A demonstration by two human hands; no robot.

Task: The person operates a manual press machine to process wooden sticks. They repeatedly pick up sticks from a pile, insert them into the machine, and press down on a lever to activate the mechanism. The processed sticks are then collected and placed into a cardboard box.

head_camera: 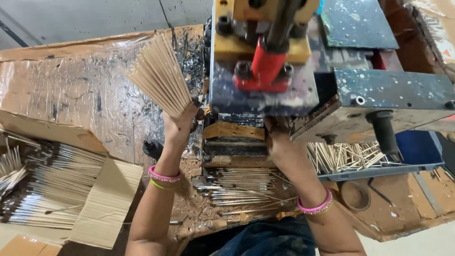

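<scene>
Bamboo sticks (pixel 159 76) fan upward from the left hand (pixel 180 125) grip.

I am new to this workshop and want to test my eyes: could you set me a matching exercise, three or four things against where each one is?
Things:
1. fan of bare sticks
2. coated sticks
3. loose sticks
4. red part

Places:
A. on the front of the machine
B. in the blue tray
C. in the left hand
D. on the cardboard at lower left

Pairs: 1-C, 2-D, 3-B, 4-A
</scene>
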